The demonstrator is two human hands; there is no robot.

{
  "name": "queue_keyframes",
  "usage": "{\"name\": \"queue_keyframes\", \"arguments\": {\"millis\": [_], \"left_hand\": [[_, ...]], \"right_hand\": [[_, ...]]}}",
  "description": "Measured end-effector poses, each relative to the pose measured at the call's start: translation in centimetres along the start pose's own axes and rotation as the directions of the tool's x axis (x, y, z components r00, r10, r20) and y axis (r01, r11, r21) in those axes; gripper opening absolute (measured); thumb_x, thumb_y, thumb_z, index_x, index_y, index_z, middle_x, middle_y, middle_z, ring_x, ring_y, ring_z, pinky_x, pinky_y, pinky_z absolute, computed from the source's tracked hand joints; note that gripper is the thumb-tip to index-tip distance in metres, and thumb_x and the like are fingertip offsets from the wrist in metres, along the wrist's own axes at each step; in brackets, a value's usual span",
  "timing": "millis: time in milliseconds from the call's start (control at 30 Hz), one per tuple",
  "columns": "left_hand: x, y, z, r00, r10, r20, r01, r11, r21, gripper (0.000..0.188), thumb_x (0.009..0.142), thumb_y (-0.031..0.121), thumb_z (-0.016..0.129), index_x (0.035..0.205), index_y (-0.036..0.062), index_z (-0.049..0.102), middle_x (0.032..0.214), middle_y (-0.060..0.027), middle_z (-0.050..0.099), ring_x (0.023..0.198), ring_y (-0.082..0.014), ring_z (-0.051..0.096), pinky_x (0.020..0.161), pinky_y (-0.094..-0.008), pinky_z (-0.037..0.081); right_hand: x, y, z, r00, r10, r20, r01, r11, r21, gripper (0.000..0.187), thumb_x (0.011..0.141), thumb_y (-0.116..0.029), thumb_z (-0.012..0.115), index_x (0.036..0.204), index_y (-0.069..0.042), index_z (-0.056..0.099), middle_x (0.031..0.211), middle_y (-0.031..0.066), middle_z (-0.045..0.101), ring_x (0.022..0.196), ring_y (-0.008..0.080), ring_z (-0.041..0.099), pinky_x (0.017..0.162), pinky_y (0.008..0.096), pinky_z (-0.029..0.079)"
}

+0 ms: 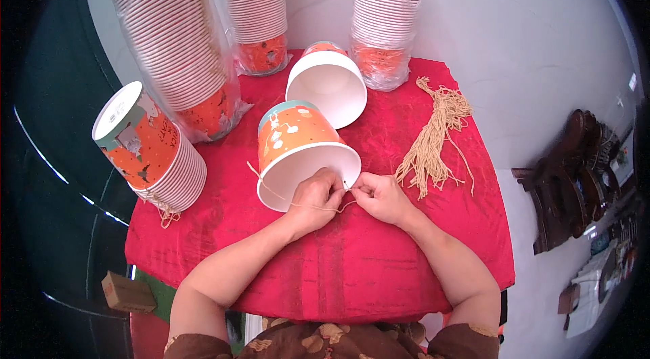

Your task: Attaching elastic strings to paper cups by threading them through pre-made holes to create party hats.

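An orange paper bucket [291,130] with a teal base band lies on its side, its white mouth facing me. My left hand [315,198] is closed, its bent fingers just inside the mouth near the right rim; what they grip is hidden. My right hand [380,198] pinches a thin tan cord [271,192] at the rim's lower right. From the left side of the rim, the cord crosses the mouth and my left hand, then loops toward my right fingers. A small pale tip shows between the hands.
Another bucket [326,85] lies behind, mouth forward. A bundle of tan cords [437,135] rests at right on the red cloth [325,271]. Nested buckets [152,149] lean at left. Tall plastic-wrapped bucket stacks [172,40], [254,7], [387,20] stand behind.
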State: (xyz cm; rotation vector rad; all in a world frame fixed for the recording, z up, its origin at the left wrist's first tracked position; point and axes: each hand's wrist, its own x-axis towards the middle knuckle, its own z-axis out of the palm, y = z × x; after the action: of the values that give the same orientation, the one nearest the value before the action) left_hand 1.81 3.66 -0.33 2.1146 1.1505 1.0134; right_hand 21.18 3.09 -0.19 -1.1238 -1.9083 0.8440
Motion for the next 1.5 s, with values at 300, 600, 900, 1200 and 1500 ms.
{"name": "queue_keyframes", "arguments": {"millis": [300,600,900,1200,1500], "left_hand": [[0.1,0.1,-0.1,0.999,0.04,0.003,-0.04,0.998,0.046,0.009,0.085,0.006,0.062,0.084,-0.0001,0.055,0.088,-0.0187,0.058,0.084,-0.0389,0.059,0.073,-0.0464,0.047],[-0.2,-0.4,0.8,0.99,0.139,-0.025,-0.135,0.985,0.11,0.008,0.083,0.005,0.064,0.085,0.0012,0.057,0.085,-0.0163,0.059,0.079,-0.0354,0.061,0.07,-0.0421,0.049],[-1.4,1.5,1.5,0.953,0.304,0.01,-0.299,0.929,0.218,0.01,0.081,0.006,0.062,0.086,0.0015,0.055,0.084,-0.0158,0.059,0.075,-0.0356,0.062,0.065,-0.0446,0.051],[-2.6,2.8,-1.2,0.875,0.479,0.07,-0.484,0.866,0.126,0.02,0.075,-0.004,0.058,0.094,0.001,0.06,0.083,-0.0148,0.06,0.072,-0.033,0.063,0.061,-0.0408,0.052],[-0.5,-0.1,-5.2,0.918,-0.324,-0.228,0.123,0.78,-0.613,0.021,0.097,0.022,0.057,0.101,0.0017,0.058,0.083,-0.0049,0.063,0.069,-0.0148,0.061,0.062,-0.0281,0.051]], "right_hand": [[0.4,0.2,0.2,0.997,-0.069,-0.022,0.068,0.996,-0.066,0.01,0.085,-0.007,0.059,0.087,0.002,0.061,0.07,0.0213,0.061,0.058,0.0271,0.063,0.055,0.0375,0.048],[0.6,-1.3,0.0,0.997,0.061,-0.038,-0.063,0.996,-0.055,0.019,0.087,-0.015,0.061,0.086,0.003,0.066,0.065,0.0177,0.063,0.057,0.0222,0.064,0.053,0.037,0.047],[0.4,0.3,1.2,0.982,0.018,-0.19,-0.032,0.997,-0.07,0.025,0.089,-0.019,0.06,0.08,0.004,0.064,0.068,0.0236,0.061,0.059,0.0269,0.065,0.054,0.0405,0.046],[0.3,2.2,-1.1,0.849,-0.027,-0.528,0.122,0.982,0.146,0.029,0.094,-0.011,0.057,0.069,0.001,0.049,0.057,0.0023,0.043,0.055,0.0084,0.039,0.048,0.0313,0.034],[-0.1,1.9,-2.4,0.792,-0.053,-0.608,0.219,0.955,0.201,0.027,0.096,-0.01,0.056,0.072,-0.003,0.049,0.058,-0.0002,0.046,0.049,0.0079,0.043,0.044,0.0286,0.035]]}}
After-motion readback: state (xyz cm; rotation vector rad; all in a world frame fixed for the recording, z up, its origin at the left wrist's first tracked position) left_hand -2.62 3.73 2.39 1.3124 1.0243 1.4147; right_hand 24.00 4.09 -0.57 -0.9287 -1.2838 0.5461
